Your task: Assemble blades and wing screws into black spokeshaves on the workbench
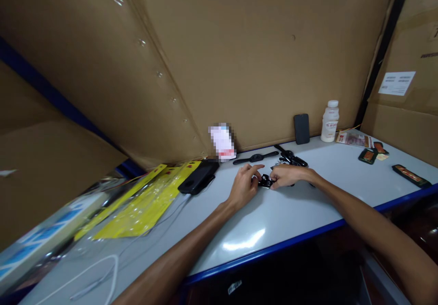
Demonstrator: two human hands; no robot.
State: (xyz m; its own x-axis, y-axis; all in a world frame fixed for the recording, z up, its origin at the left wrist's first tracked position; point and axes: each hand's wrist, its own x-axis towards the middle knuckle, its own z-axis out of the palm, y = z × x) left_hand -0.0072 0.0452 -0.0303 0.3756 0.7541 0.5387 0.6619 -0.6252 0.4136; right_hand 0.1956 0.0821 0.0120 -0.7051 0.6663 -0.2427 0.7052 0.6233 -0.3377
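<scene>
A small glossy black item (265, 181), its kind too small to tell, lies between my hands at the tabletop. My left hand (244, 182) has its thumb and some fingers closed on the left end, with the index finger stretched out above. Curled fingers of my right hand (286, 176) grip the right end and hide part of it. Just behind them is a black smartwatch with its strap laid out flat (256, 158). Beside it, behind my right hand, sits a cluster of black watch-like pieces with straps (293, 158).
A lit, blurred-out phone (222, 143) and a dark phone (301, 129) lean at the cardboard wall. A white bottle (330, 121) stands right of them. Small packets (367, 155) lie at right. Yellow plastic packaging (147, 209), a black device (198, 177) and a white cable (116, 268) occupy the left.
</scene>
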